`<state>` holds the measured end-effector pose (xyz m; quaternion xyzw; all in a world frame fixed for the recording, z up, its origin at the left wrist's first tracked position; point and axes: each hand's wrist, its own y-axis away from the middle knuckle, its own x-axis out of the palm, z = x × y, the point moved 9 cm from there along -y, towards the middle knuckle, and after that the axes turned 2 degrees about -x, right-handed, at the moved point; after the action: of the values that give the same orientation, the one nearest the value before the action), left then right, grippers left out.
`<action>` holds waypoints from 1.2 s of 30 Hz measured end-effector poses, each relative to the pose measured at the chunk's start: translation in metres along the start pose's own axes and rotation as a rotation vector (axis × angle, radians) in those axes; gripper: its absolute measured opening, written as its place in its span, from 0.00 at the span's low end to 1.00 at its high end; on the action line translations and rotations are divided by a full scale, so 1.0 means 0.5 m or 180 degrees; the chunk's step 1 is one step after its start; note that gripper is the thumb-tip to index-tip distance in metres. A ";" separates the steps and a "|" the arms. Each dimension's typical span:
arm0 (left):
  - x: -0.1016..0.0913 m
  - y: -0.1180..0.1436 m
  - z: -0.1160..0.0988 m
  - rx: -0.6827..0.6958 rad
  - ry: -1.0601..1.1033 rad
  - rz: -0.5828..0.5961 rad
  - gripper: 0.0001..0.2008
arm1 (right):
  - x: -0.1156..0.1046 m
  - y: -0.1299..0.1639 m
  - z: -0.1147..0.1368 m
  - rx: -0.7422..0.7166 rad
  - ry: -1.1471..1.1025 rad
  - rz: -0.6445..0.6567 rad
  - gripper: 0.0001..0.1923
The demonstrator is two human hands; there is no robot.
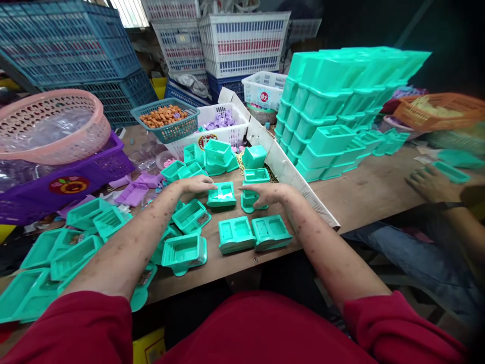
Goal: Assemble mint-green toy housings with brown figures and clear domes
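teal plastic shell (222, 194) flat on table (371, 192)

Teal plastic housings (237, 233) strewn near and left; teal stack (333, 106) far right. Pink perforated basket (53, 126) over purple crate (68, 184), far left. Blue crates (71, 50), white crates (242, 43) with red-blue bands behind. Orange basket (439, 111) far right. Red sleeves (76, 328) nearest.

Bright, even daylight from a window (131, 11) far behind the left grip (197, 184). Soft, faint shadows under the turquoise trays (235, 235) just below both grips. Sharp focus around the right grip (267, 193). Strong motion blur on the orange basket (441, 111) well right of it. Heavy wide-angle bending and dark corners at the right edge.
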<state>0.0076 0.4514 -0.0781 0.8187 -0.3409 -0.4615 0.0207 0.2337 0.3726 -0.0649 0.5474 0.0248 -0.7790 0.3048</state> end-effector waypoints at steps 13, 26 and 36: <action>-0.013 0.031 0.031 -0.0116 -0.1102 -0.0538 0.27 | -0.054 -0.030 -0.001 0.0185 0.0281 -0.0952 0.28; 0.134 0.053 -0.244 0.0560 -0.1790 -0.0242 0.26 | -0.058 -0.017 -0.074 0.0936 0.0691 -0.0850 0.18; 0.105 0.059 -0.159 0.0434 -0.1840 -0.0105 0.26 | 0.076 0.104 -0.067 0.1293 0.0391 -0.0516 0.25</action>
<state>0.0707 0.3763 -0.0612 0.6583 -0.3495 -0.6519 -0.1398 0.2800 0.3259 -0.0959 0.6401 -0.0702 -0.7552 0.1226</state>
